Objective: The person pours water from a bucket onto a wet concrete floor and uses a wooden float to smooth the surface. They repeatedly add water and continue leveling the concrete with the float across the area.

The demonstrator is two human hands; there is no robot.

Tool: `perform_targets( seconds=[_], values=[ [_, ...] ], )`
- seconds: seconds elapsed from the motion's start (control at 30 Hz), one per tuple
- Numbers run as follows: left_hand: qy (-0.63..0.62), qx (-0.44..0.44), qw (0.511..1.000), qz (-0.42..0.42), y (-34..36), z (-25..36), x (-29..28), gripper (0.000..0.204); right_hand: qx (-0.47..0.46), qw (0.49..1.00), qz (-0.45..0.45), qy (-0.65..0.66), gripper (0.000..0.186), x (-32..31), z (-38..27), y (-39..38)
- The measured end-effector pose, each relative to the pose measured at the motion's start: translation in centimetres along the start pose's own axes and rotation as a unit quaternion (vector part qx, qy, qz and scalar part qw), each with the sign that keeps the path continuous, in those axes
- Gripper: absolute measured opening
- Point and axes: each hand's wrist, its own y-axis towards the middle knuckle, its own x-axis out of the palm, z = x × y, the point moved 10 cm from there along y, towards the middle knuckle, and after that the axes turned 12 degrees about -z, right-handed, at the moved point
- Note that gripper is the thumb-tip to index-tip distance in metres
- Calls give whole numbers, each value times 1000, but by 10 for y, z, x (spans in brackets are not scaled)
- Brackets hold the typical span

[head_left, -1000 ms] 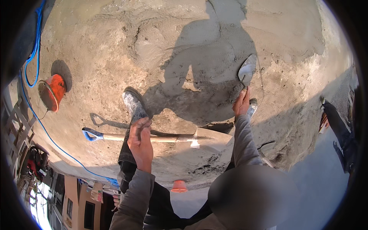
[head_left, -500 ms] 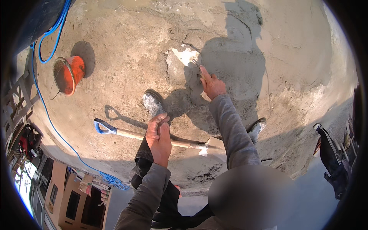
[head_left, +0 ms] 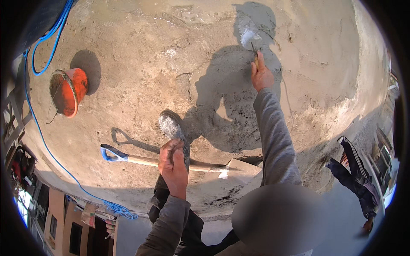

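My right hand (head_left: 262, 77) grips the handle of a trowel (head_left: 248, 39). Its bright blade lies against the wet grey mortar (head_left: 222, 64), within the shadow of a head. The right arm stretches well forward. Lower and to the left, my left hand (head_left: 173, 164) is closed in front of my bent leg, fingers curled in; whether anything is inside them is hidden. Just beyond it shows a mortar-splashed boot (head_left: 170, 123). A shovel (head_left: 143, 161) with a blue D-shaped grip lies across the ground behind the left hand, its blade toward my right arm.
An orange bucket (head_left: 80, 85) stands at the left, its mouth turned toward the camera. A blue hose (head_left: 55, 158) runs down the left side to a coil near a building. At the far right is a person in dark clothes (head_left: 356, 177). Smoother wet mortar (head_left: 324, 77) spreads on the right.
My right hand has carried the trowel forward and to the right, from a rough mortar patch to a spot farther out. The left hand stays closed, slightly lower in view.
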Motion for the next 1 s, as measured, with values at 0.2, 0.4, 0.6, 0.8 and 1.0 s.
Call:
perform_targets(
  seconds=[0.2,0.4,0.6,0.8,1.0],
  values=[
    [4,-14,1000,-27,-1,-4,26,25,79,930,-97,345,48,32,31,-44],
    [-10,-2,1000,-13,-2,-21,37,25,-159,924,-328,118,55,119,-46,-142],
    [-36,13,999,-9,-25,-36,46,25,-123,930,-312,150,58,116,31,-193],
    [1,4,1000,3,-30,-57,47,22,-165,914,-354,-108,57,167,69,-278],
    [56,-12,998,7,-36,-59,52,26,94,994,-27,53,53,70,280,-297]
  ],
)
